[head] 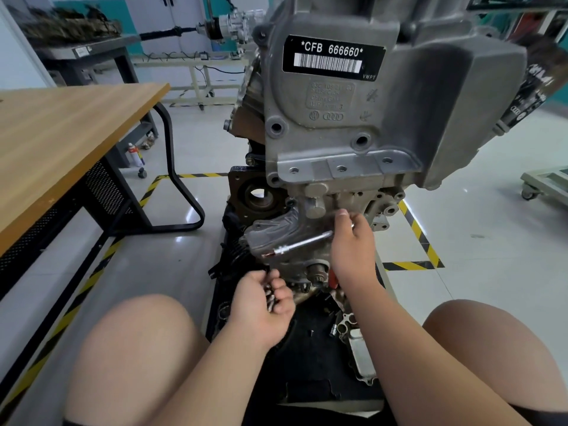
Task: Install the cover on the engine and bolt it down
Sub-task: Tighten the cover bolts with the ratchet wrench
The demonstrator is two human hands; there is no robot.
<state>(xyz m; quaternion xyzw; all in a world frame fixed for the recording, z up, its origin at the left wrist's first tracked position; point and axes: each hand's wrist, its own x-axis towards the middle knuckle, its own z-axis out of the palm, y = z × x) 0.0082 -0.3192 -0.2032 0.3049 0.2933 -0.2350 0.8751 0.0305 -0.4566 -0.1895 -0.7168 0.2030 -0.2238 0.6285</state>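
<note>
The grey engine (353, 124) stands upright on a black stand in front of me, with a barcode plate near its top. A grey cast cover (270, 229) lies against its lower front. My right hand (352, 244) reaches to the engine just below a round boss, pinching a small bolt at its fingertips while a chrome ratchet wrench (295, 245) runs from the palm down to the left across the cover. My left hand (264, 299) hovers lower, fingers curled round several dark bolts (270, 295).
A wooden workbench (61, 142) on black legs stands at left. Loose metal parts (353, 336) lie on the black base between my knees. Yellow-black tape (421, 241) marks the floor around the stand. A wheeled cart (544, 182) sits at far right.
</note>
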